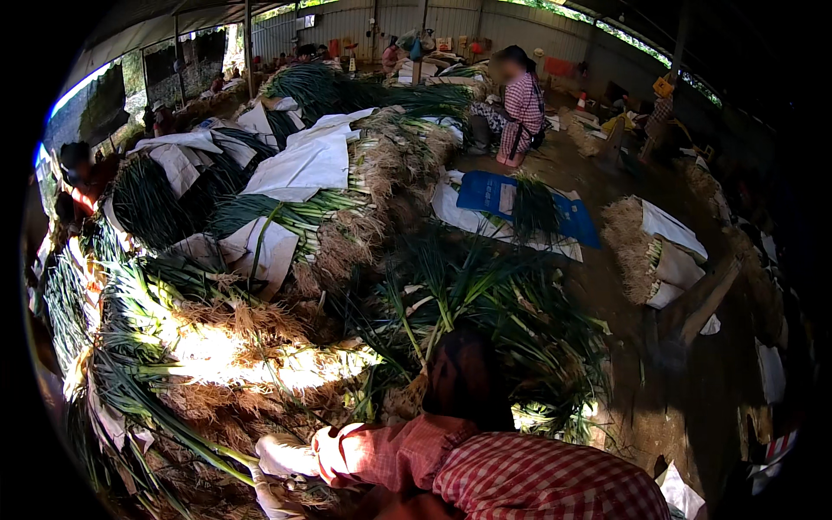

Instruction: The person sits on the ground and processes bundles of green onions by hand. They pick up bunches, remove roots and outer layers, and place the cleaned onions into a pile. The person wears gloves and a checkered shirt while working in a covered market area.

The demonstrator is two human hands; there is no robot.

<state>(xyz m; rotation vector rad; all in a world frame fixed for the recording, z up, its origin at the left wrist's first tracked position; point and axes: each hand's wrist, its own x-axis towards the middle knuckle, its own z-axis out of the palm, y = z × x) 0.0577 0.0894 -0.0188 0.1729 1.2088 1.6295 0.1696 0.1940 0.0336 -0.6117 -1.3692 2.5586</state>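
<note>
My right hand (284, 456), in a pale glove, reaches across to the lower left from a red checked sleeve. Its fingers look curled, but what they hold, if anything, is hidden. Just below it, at the lower edge, a pale gloved shape that seems to be my left hand (272, 499) closes on a long green leek (204, 448). The leek's leaves stretch up and left over the pile. Under and around both hands lie leeks with brown, stringy roots (204, 403). A dark rounded shape (466, 377) stands above my right sleeve.
Leek bundles are heaped ahead, partly under white sheets (308, 160). More leaves (537, 347) spread to the right. A blue sheet (494, 192) lies beyond, near a seated co-worker (524, 108). Wrapped bundles (663, 251) rest on the brown floor at right. Another person (80, 178) is at far left.
</note>
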